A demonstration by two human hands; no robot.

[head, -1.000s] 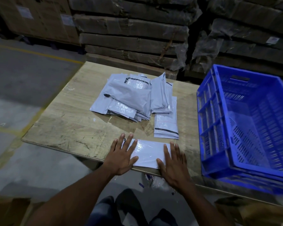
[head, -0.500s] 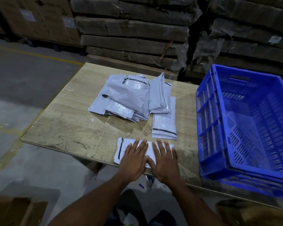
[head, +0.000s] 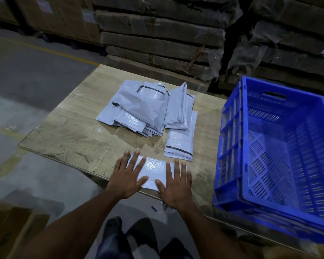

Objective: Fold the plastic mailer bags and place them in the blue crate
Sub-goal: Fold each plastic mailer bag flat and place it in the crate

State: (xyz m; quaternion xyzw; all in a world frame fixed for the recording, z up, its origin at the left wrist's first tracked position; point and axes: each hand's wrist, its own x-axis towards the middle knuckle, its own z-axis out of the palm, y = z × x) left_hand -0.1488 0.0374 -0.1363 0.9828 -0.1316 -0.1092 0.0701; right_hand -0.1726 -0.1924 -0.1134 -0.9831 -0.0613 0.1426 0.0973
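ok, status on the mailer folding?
Done: nothing visible in the blue crate. In hand: left hand and right hand press one mailer flat at the table edge. Left: the loose pile and small stack remain on the table.

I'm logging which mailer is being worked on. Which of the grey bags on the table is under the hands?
The single flat mailer bag at the table's near edge, pressed by the left hand and right hand. The loose heap and small stack lie untouched.

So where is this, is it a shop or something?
Probably a warehouse or packing area, not a shop. Tall stacks of plastic-wrapped cartons stand behind the wooden table, a yellow line is painted on the concrete floor, and a pile of grey mailer bags lies beside a blue crate.
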